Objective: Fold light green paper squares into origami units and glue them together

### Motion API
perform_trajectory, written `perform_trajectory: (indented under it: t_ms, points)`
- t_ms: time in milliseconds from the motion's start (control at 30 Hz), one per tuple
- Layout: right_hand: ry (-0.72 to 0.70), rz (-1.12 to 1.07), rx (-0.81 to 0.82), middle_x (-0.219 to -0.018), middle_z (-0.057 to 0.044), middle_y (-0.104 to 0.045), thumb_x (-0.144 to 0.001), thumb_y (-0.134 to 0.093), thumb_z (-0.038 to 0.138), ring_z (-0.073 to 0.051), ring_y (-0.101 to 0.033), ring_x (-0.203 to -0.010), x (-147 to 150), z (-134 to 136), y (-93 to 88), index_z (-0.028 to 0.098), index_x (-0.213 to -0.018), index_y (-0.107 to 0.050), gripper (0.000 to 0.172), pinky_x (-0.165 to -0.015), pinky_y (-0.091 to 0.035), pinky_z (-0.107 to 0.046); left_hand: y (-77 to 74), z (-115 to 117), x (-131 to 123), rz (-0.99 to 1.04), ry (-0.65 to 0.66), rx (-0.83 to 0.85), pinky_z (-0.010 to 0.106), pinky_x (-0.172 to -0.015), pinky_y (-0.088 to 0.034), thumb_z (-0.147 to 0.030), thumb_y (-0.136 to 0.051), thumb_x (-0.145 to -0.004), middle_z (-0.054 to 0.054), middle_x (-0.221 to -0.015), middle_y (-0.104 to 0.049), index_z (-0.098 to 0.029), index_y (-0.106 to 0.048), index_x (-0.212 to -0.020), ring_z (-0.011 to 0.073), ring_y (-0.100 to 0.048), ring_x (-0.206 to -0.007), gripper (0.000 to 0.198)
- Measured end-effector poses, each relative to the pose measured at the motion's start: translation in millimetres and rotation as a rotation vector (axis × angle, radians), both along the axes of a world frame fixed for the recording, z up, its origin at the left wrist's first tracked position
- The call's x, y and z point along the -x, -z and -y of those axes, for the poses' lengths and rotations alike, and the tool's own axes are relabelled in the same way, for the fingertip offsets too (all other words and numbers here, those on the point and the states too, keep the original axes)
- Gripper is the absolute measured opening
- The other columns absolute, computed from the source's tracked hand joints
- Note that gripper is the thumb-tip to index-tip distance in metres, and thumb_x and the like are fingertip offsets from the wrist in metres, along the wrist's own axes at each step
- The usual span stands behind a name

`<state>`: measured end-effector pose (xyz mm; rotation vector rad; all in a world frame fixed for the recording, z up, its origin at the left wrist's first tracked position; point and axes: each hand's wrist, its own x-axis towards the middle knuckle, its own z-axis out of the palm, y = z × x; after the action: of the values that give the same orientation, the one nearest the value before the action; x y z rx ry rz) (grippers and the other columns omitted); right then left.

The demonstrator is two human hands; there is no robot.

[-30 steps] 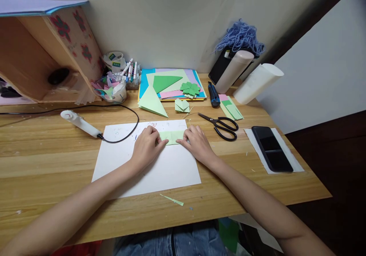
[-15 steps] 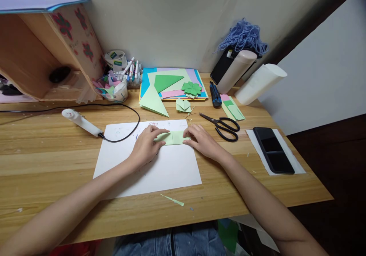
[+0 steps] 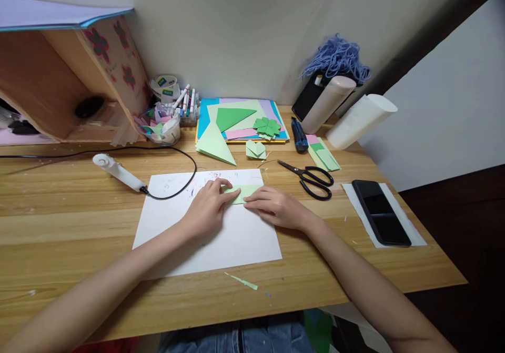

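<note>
A light green folded paper strip (image 3: 243,197) lies on a white sheet (image 3: 229,248) in front of me. My left hand (image 3: 208,207) holds the strip's left end, with the thumb stretched over its surface and the other fingers bent behind. On the right part, my right hand (image 3: 278,208) presses the near edge with its fingertips together. The hands cover both ends of the strip. Farther back sit a light green folded paper heart (image 3: 256,150), a green paper clover (image 3: 267,127) and a large light green folded piece (image 3: 215,143).
Black-handled scissors (image 3: 311,178) lie right of the white sheet, near a blue-black utility knife (image 3: 300,136). A phone (image 3: 381,212) rests at the right. A white corded glue gun (image 3: 118,172) lies left. A thin green scrap (image 3: 241,281) is near the front edge.
My right hand has slid left along the strip to its near edge, fingers now flatter. My left thumb has moved onto the paper, and the strip's centre crease no longer shows. The view has shifted slightly.
</note>
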<state>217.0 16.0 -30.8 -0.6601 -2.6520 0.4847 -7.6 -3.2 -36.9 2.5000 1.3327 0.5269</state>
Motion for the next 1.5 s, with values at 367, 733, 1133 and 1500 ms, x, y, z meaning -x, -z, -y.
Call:
perform_trajectory:
  t_ms: [367,733,1133,1500]
  points:
    - [0.212,0.028,-0.187,-0.081,-0.007,-0.063,-0.086,-0.041,0.02,-0.016,-0.055,-0.078,13,5,14.4,0.017,-0.082,-0.062,0.021,-0.068,-0.045,-0.028,1.9,3,-9,-0.037,0.133,-0.106,0.039,-0.089,-0.036,-0.029,-0.04,-0.087,0.006,-0.121,-0.053,-0.022,-0.051,-0.115,0.022,-0.045,-0.112,0.031]
    - [0.478,-0.508,0.531,-0.077,-0.003,-0.065,-0.079,-0.053,0.03,-0.015,-0.058,-0.073,25,13,-0.7,0.017,-0.077,-0.062,0.015,-0.066,-0.044,-0.026,-13.8,7,-11,0.355,-0.076,0.273,0.024,-0.059,-0.039,-0.03,-0.039,-0.085,0.0,-0.066,-0.062,-0.015,-0.061,-0.075,0.0124,-0.053,-0.061,0.028]
    - [0.4,-0.5,0.897,-0.095,-0.006,-0.066,-0.078,-0.054,0.029,-0.018,-0.06,-0.086,14,5,2.3,0.018,-0.092,-0.067,0.023,-0.074,-0.045,-0.028,-9.6,-2,-8,0.634,-0.179,0.717,0.024,-0.062,-0.04,-0.043,-0.049,-0.077,0.005,-0.081,-0.068,-0.014,-0.068,-0.086,0.0167,-0.057,-0.071,0.036]
    - [0.426,-0.414,0.551,-0.084,-0.004,-0.066,-0.079,-0.052,0.023,-0.015,-0.057,-0.077,19,13,4.0,0.019,-0.083,-0.066,0.015,-0.066,-0.041,-0.026,-9.9,-3,-6,0.689,-0.16,0.814,0.026,-0.069,-0.044,-0.039,-0.061,-0.069,0.007,-0.088,-0.07,-0.017,-0.07,-0.087,0.0184,-0.061,-0.078,0.03]
